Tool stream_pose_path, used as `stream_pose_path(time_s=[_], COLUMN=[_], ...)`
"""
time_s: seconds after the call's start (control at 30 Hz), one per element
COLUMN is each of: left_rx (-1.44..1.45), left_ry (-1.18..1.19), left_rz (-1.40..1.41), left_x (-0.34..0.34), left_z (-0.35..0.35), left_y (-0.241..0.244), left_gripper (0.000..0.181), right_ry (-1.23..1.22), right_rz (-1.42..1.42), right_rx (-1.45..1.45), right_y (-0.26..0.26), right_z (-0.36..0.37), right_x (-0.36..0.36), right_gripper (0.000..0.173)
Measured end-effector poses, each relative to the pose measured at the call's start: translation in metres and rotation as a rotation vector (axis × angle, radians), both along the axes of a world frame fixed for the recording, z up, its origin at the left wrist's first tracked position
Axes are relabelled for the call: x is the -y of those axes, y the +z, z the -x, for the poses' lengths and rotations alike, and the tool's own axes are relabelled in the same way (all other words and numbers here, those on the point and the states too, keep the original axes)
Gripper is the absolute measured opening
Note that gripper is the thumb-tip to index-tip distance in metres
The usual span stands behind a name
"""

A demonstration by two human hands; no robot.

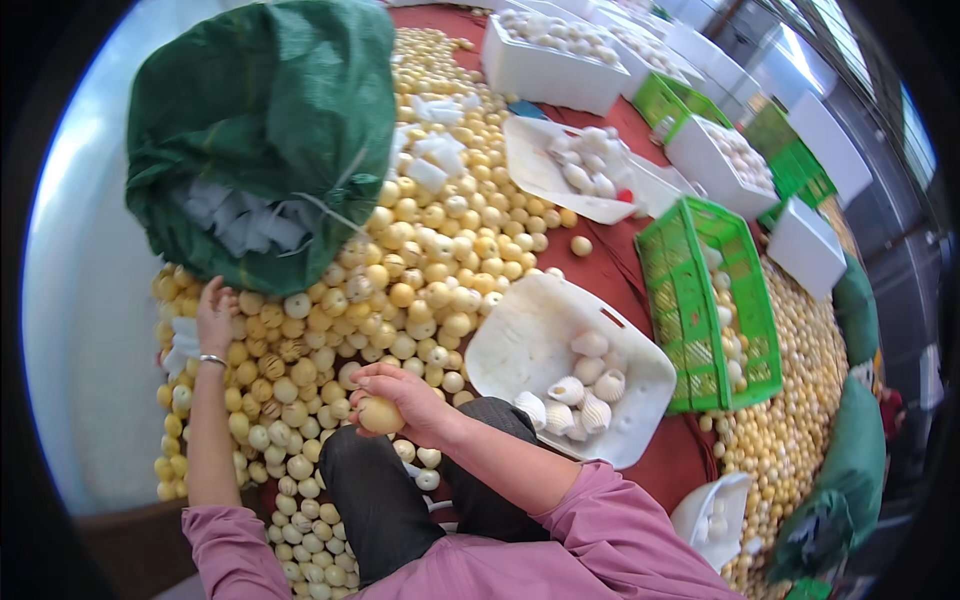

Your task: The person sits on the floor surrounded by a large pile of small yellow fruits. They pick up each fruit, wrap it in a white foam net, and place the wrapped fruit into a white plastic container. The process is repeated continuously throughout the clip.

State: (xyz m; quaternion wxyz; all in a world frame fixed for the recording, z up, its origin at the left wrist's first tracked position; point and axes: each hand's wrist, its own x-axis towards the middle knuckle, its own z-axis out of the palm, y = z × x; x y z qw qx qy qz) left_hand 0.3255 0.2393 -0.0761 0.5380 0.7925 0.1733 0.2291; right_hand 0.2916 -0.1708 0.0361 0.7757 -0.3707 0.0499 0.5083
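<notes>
My right hand (401, 401) grips a round yellow fruit (381, 415), apparently a pepino melon, above my knees. Further left, my left hand (217, 311), its wrist in a metal bangle, reaches to the lower edge of a green woven sack (262, 90). Its fingers look slightly parted and nothing shows in them. Flat white packing sleeves (251, 221) fill the sack's mouth. Loose yellow fruits (300, 371), some dark-streaked, cover the floor under both hands. Right of my knees, a white plastic tub (510, 349) holds several fruits in white foam nets (596, 412).
A green plastic crate (679, 330) stands beyond the tub on red floor cloth (600, 274). Another white tub (532, 142) holds netted fruits. White foam boxes (551, 75) line the back. More fruit (795, 420) and a green sack (844, 457) lie at right.
</notes>
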Motion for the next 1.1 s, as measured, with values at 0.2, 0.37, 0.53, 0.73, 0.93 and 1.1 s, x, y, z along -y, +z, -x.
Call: stream_pose_path(time_s=[0.2, 0.37, 0.53, 0.73, 0.93, 1.1], left_rx=[-0.397, -0.2, -0.519, -1.061, -1.034, -0.622], left_ry=[0.278, 0.233, 0.375, 0.37, 0.337, 0.26], left_rz=[-0.745, -0.981, -1.073, -0.505, -0.427, -0.425], left_x=[-0.095, -0.033, -0.013, 0.041, -0.027, -0.013], left_z=[-0.142, -0.221, -0.241, -0.215, -0.206, -0.15], left_y=[-0.055, -0.063, -0.055, 0.004, -0.01, -0.011], left_gripper=[0.041, 0.054, 0.071, 0.089, 0.079, 0.061], right_ry=[-0.165, -0.178, -0.132, -0.273, -0.253, -0.289], right_rz=[-0.048, -0.013, -0.024, -0.041, -0.058, -0.04], right_rx=[-0.05, -0.065, -0.092, -0.134, -0.073, -0.036], right_y=[0.009, 0.005, -0.002, 0.005, 0.002, -0.005], right_z=[-0.007, -0.001, 0.0, 0.006, 0.008, 0.006], right_x=[0.035, 0.045, 0.044, 0.054, 0.059, 0.062], right_gripper=[0.03, 0.03, 0.035, 0.03, 0.029, 0.021])
